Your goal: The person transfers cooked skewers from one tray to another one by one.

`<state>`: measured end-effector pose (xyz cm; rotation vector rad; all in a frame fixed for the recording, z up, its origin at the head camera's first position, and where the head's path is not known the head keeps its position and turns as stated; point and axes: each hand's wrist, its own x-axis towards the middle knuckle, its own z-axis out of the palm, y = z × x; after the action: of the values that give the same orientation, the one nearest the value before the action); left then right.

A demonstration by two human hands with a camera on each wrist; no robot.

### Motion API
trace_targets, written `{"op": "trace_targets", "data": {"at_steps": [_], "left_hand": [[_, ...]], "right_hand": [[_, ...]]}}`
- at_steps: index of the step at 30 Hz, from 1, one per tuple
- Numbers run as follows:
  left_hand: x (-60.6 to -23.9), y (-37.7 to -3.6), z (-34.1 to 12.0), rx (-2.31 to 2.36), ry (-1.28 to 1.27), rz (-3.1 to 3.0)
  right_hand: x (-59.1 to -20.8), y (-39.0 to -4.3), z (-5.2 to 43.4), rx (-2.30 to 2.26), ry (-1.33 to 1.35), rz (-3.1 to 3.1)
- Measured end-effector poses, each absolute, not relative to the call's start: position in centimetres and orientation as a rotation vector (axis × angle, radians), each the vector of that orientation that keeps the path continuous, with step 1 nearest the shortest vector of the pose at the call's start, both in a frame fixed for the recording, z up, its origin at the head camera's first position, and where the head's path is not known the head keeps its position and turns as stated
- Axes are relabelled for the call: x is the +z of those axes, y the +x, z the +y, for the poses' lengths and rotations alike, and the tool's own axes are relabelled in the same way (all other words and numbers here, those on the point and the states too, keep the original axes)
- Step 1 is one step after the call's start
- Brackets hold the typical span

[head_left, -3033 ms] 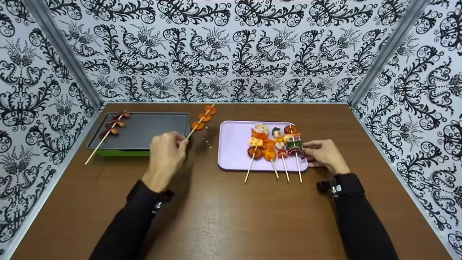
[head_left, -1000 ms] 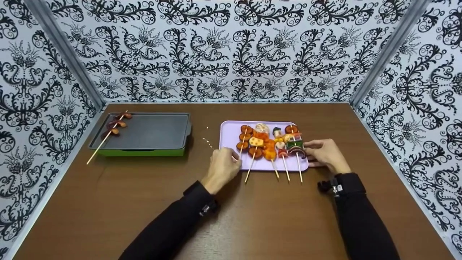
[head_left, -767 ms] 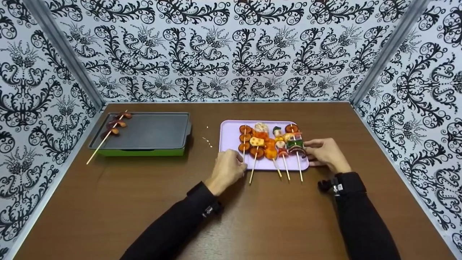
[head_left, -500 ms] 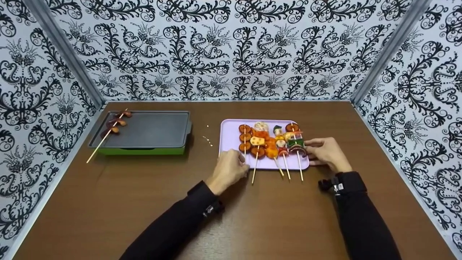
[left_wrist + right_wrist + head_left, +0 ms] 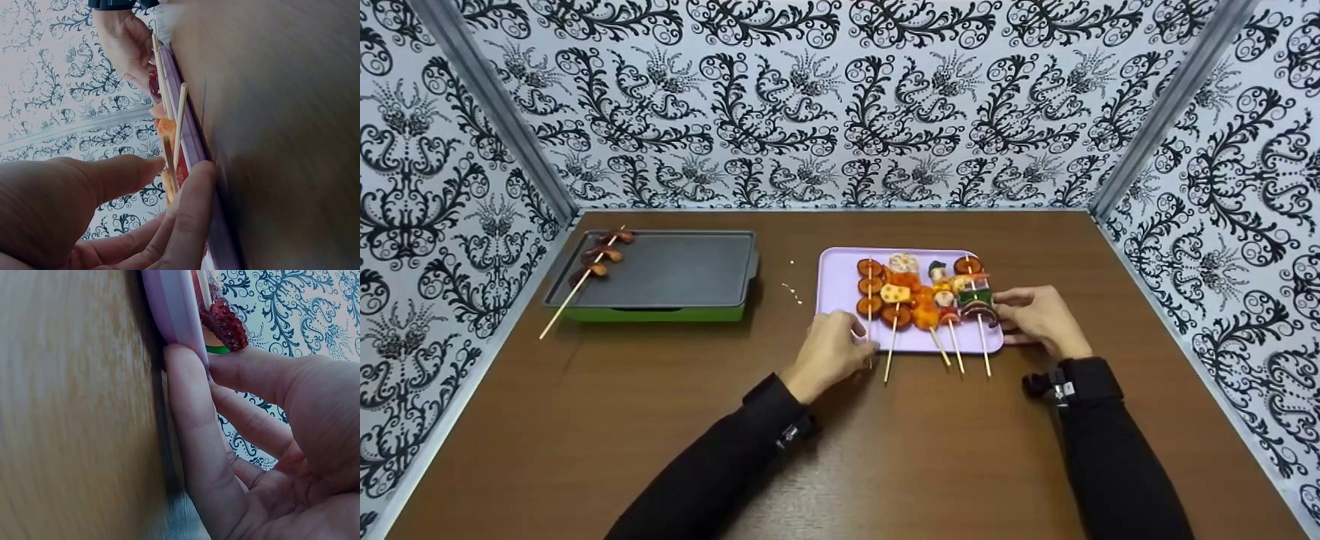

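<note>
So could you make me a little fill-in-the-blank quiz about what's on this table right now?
1. The lilac tray holds ____ skewers.
2. The grill pan holds ____ skewer.
3. The right hand touches the tray's ____ edge.
4. The left hand is at the stick of the skewer with three ____ slices.

Missing words: five; one; right; round

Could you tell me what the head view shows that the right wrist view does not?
Only the head view shows the left hand at the orange-slice skewer, the griddle pan with its sausage skewer, and the wooden table. Only the right wrist view shows the fingers pressed close against the tray's edge beside a glittery red piece. Both show the right hand at the lilac tray.
</note>
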<state>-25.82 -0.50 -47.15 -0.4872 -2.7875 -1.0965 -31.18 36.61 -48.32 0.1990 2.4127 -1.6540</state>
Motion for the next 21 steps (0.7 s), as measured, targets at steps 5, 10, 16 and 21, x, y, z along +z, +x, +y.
{"op": "trace_targets", "data": {"at_steps": [5,10,16,21], "left_hand": [[-47.0,-25.8,-0.8,-1.091,-0.489,-2.787],[-46.5,-25.7,-1.2,-1.083,-0.477,-2.786],[-45.7,-25.4,-1.9,-0.923,-0.456,-2.816],[-45.2,-25.1,-2.5,-0.774,-0.463,-2.793]], "right_hand": [[-48.3,-31.2,36.6,-1.667,0.205,2.404],[-48.4,-31.2,36.6,-1.672,0.207,2.399],[-48.4,-31.1,36.6,-1.673,0.199,2.408],[-48.4,-31.1,36.6,-1.665,0.174,2.430]]}}
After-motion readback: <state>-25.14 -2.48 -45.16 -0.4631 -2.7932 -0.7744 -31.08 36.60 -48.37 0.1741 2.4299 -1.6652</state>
